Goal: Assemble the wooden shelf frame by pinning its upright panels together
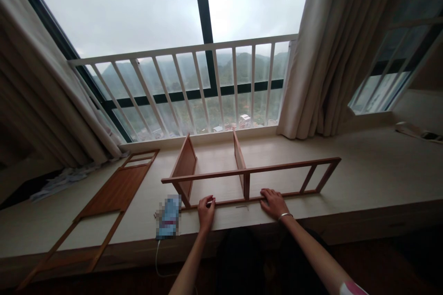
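A reddish-brown wooden frame (246, 184) lies on its side on the pale window ledge, with two upright boards (187, 166) joined to its left half and middle. My left hand (206, 212) is at the near rail, left of the middle, its thumb and forefinger curled together. Whatever sits between those fingertips is too small to make out. Further right, my right hand (274, 203) rests with its fingers over the same rail, holding it. A thin, small metal-looking piece (242, 207) lies on the ledge between my hands.
Left of the frame, a second wooden panel (112, 186) with open ends lies across the ledge and overhangs its front edge. A phone (169, 216), blurred out, has a white cable (157, 258) hanging down. White railing (183, 50) and curtains (318, 55) stand behind.
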{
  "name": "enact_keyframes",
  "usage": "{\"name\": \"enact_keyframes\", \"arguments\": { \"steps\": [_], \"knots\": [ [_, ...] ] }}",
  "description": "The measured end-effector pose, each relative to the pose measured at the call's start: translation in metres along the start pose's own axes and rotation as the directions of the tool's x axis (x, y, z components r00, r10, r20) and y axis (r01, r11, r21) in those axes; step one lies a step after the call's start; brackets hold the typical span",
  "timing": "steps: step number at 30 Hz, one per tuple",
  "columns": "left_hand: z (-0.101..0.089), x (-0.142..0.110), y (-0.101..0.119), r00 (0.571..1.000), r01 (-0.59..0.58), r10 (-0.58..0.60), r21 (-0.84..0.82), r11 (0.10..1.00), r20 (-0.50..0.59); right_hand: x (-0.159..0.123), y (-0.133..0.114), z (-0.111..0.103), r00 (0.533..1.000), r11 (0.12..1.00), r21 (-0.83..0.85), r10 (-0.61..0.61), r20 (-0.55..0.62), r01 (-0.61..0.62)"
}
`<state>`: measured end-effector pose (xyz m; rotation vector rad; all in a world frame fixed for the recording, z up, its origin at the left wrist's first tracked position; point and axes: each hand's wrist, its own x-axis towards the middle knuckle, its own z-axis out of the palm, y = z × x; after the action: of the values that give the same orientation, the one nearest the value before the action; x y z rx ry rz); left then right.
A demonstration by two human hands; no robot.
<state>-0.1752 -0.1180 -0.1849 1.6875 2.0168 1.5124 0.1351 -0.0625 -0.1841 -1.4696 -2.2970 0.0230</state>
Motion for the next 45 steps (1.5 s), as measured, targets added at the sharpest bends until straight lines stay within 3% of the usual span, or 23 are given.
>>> {"name": "enact_keyframes", "arguments": {
  "steps": [8,26,35,45],
  "knots": [
    [-0.001,-0.008,0.012,0.99,0.061,-0.078,0.14,0.988,0.118,0.0,-0.001,0.0,1.0,1.0,-0.017,0.009,0.021,-0.009],
    [-0.012,0.001,0.013,0.958,0.027,-0.054,0.098,0.995,0.282,0.0,-0.002,-0.001,1.0,1.0,-0.016,0.011,0.028,-0.011],
    [-0.024,0.016,0.019,0.903,0.032,-0.051,0.051,0.998,0.427,0.0,-0.002,-0.001,1.0,1.0,-0.009,0.009,0.017,-0.009],
    [-0.025,0.018,0.012,0.876,-0.005,-0.002,0.014,1.0,0.483,0.0,-0.002,-0.001,1.0,1.0,-0.011,0.011,0.017,-0.011]
  ]
}}
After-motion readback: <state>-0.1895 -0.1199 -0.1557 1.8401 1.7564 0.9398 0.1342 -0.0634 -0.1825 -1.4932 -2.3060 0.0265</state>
